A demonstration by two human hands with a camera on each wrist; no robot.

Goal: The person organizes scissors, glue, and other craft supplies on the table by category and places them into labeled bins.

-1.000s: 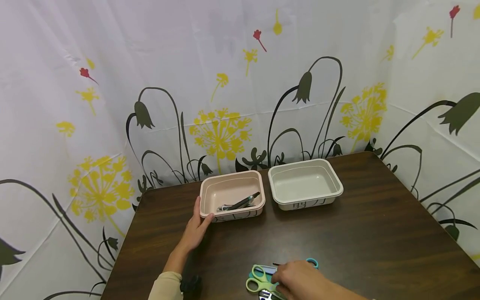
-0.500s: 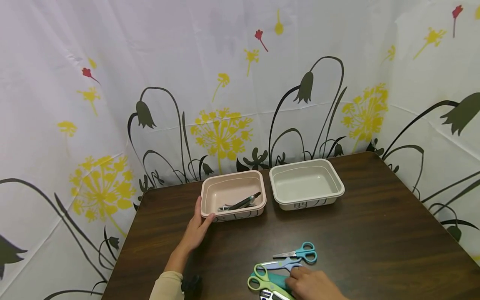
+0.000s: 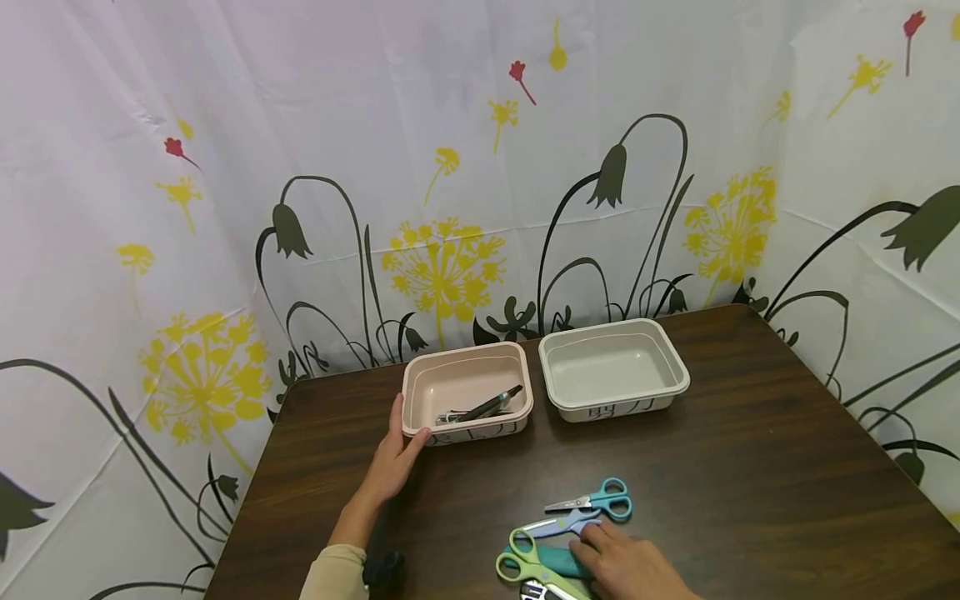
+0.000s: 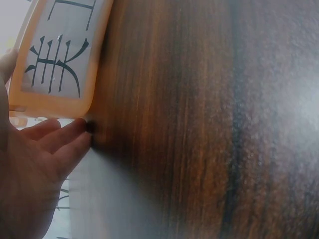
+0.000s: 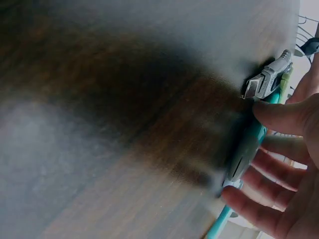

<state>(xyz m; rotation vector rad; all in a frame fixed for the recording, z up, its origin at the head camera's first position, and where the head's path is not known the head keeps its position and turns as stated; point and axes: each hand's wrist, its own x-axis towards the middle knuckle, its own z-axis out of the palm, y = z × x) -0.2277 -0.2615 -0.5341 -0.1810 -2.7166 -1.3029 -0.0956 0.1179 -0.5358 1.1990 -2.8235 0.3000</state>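
Note:
At the left front corner of a pink bin point(image 3: 463, 375), my left hand point(image 3: 393, 458) rests with its thumb at the front rim and its fingers along the side. In the left wrist view those fingers point(image 4: 65, 142) touch the end of the bin. A pen-like black tool point(image 3: 483, 407) and small metal items lie inside. My right hand point(image 3: 630, 560) is spread over a pile of tools, touching a teal tool with a grey slotted end point(image 5: 246, 152). Around it lie lavender scissors point(image 3: 558, 527), blue scissors point(image 3: 600, 500), green scissors point(image 3: 528, 562) and a grey cutter-like tool point(image 5: 269, 77).
A pale grey-green bin point(image 3: 611, 367) stands to the right of the pink one, near the back edge of the dark wooden table point(image 3: 750, 467). Behind the table hangs a white flowered curtain point(image 3: 450, 125). A blurred black object point(image 3: 386, 571) is near my left forearm.
My right hand has drawn back from over the pile to its right side, uncovering the scissors. The blue and lavender scissors have shifted slightly away from me. My left hand stays at the bin.

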